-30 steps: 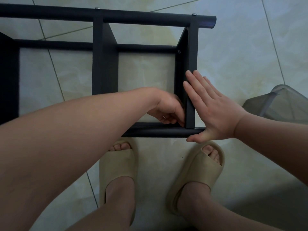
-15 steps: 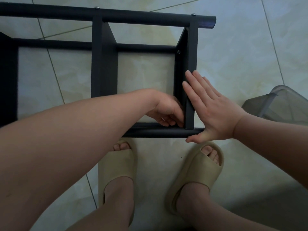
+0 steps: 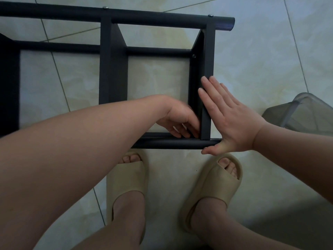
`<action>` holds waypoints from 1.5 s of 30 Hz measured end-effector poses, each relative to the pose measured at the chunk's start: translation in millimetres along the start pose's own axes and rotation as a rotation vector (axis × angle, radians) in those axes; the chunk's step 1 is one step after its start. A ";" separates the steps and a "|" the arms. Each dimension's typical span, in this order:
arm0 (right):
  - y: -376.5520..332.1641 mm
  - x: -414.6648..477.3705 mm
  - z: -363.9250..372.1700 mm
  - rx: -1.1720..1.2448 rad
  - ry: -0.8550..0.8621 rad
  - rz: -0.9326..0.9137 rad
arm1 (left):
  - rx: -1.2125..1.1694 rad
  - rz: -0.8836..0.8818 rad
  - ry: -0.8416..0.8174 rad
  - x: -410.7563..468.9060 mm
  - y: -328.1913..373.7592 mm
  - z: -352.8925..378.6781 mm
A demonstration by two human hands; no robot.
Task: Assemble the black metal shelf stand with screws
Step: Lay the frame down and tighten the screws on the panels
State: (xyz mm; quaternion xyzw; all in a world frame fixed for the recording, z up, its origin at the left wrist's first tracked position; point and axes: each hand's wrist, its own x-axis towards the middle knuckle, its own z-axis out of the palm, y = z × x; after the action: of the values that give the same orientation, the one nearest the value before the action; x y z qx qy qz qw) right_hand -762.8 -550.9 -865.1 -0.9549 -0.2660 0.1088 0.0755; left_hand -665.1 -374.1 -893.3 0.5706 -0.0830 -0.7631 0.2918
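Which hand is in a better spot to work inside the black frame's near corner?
Left hand: its fingers curl into that inside corner of the black frame. The right hand lies flat against the outer side of the end plate, likely best bracing it.

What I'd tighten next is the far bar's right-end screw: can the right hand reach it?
Likely yes: the right hand lies flat on the post, nothing between it and the screw.
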 end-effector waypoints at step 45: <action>0.6 -0.3 1.0 -0.004 -0.002 -0.004 | 0.009 0.005 0.014 3.5 0.8 0.7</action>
State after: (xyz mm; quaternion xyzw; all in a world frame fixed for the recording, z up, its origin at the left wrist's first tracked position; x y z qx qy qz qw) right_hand -763.0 -551.5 -866.0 -0.9544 -0.2680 0.1091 0.0736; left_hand -666.0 -376.7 -895.5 0.5773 -0.0858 -0.7579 0.2916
